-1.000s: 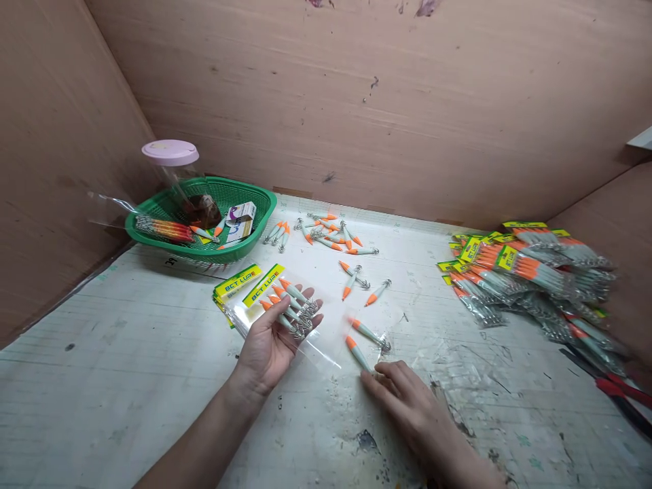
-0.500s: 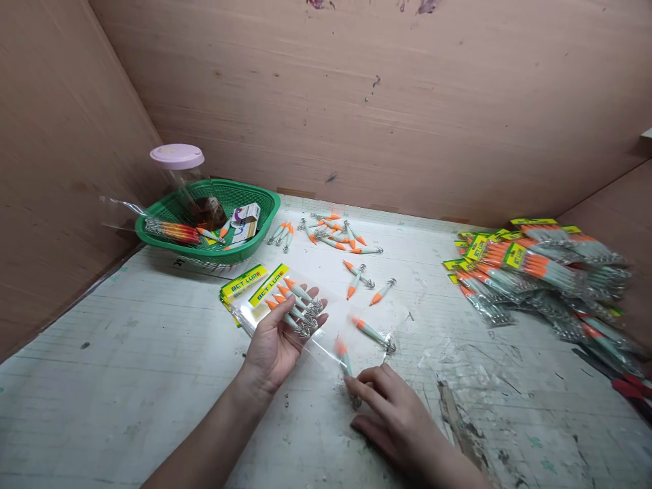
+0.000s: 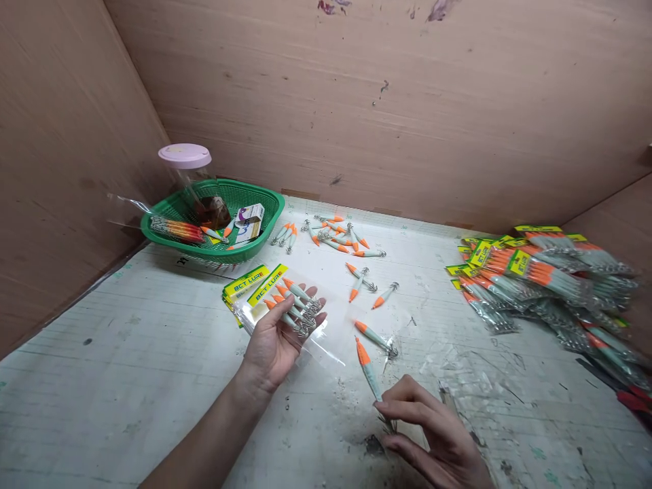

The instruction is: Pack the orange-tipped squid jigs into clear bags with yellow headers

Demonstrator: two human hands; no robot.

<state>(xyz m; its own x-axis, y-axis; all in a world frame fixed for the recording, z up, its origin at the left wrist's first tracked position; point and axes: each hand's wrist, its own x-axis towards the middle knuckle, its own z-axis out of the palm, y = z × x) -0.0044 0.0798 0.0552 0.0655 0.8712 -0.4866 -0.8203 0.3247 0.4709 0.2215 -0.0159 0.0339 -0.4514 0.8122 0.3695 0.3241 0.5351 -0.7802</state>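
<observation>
My left hand (image 3: 278,333) lies palm up, thumb closed over several squid jigs (image 3: 300,302) with orange noses, pale bodies and wire hook crowns. Clear plastic spreads around these fingers; whether the jigs are inside it I cannot tell. Just behind lies a bag with a yellow-green "BCT LURE" header card (image 3: 267,284), on a stack of similar cards (image 3: 244,280). Low on the right, my right hand (image 3: 428,428) pinches another squid jig (image 3: 367,367) near its hook end, orange nose pointing away. Beyond it a loose jig (image 3: 374,336) rests on the tabletop.
A green basket (image 3: 214,255) at the back left holds a lidded cup (image 3: 184,156), a small box and red-orange jigs. More loose jigs (image 3: 336,234) lie mid-table. Packed jigs (image 3: 534,272) are heaped on the right, near red-handled scissors (image 3: 636,401). Wooden panels enclose the table.
My right hand has shifted right and slightly towards me, with the pinched jig in it. My left hand stays nearly still with its jigs. The view has shifted slightly.
</observation>
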